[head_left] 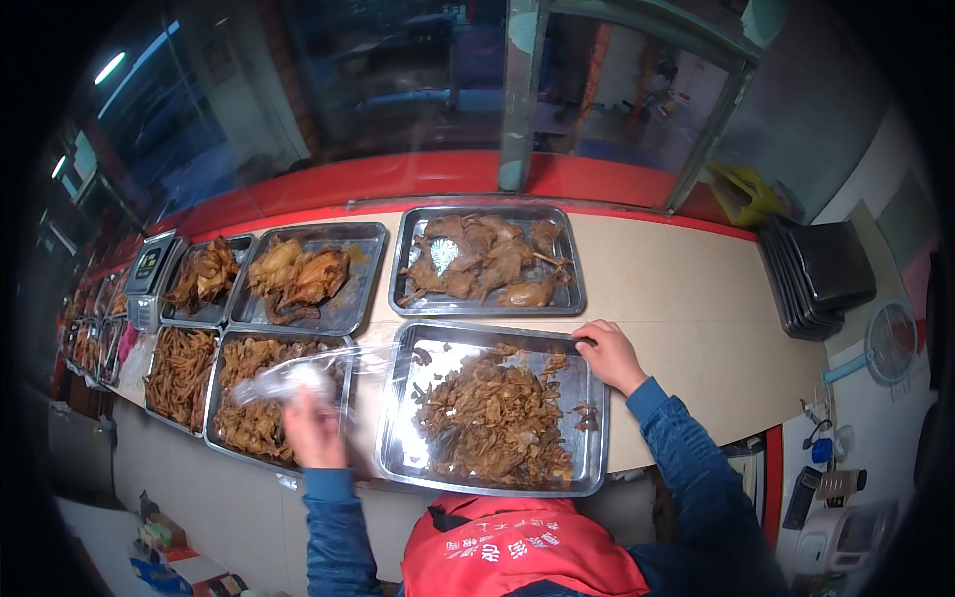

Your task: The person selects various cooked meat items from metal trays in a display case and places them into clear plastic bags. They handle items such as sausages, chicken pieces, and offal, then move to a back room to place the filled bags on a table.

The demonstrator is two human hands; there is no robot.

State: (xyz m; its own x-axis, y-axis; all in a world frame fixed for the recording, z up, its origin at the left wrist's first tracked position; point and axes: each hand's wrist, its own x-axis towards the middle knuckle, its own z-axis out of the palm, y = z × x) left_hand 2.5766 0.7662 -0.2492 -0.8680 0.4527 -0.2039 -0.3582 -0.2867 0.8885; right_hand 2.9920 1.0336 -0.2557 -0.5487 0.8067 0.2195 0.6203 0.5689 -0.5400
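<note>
A metal tray of small brown cooked meat pieces lies before me at the counter's front edge. My right hand grips the tray's far right corner, thumb and fingers at the rim. To the left, my left hand is blurred and holds a crumpled sheet of clear plastic film. Part of the film trails right toward the tray's left rim; whether it touches is not clear. Beneath this hand is another metal tray of brown cooked meat, partly hidden by the hand and film.
Cooked poultry pieces fill a tray behind. Whole cooked birds and chicken feet lie in trays leftward, near a digital scale. Stacked black trays stand right, by a blue electric swatter. Window frames border the counter.
</note>
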